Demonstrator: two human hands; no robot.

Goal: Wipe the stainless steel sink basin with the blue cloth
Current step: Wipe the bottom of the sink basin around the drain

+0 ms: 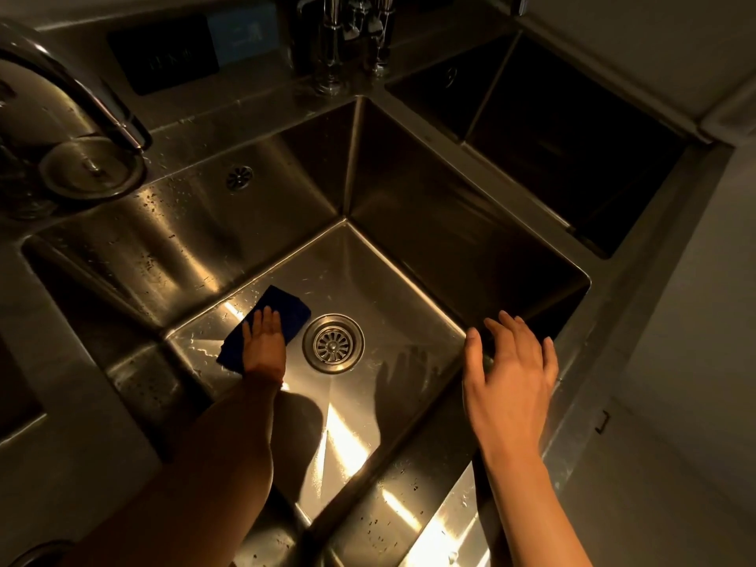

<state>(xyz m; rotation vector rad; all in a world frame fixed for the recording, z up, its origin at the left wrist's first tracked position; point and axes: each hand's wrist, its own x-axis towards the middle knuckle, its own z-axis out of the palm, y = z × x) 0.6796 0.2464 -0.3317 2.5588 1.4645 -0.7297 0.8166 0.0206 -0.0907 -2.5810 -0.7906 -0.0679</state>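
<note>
The stainless steel sink basin (392,280) fills the middle of the head view, its walls dotted with water drops. On its floor lies the blue cloth (282,306), just left of the round drain strainer (333,343). My left hand (265,341) presses flat on the cloth with straight fingers, arm reaching down into the basin. My right hand (511,362) hovers with spread, relaxed fingers over the basin's right rim and holds nothing. Its shadow falls on the basin floor.
A curved faucet (82,100) and a round metal lid (92,167) sit at the upper left. Chrome taps (339,43) stand behind the basin. A second, dark basin (572,149) lies to the upper right. An overflow hole (239,176) marks the back wall.
</note>
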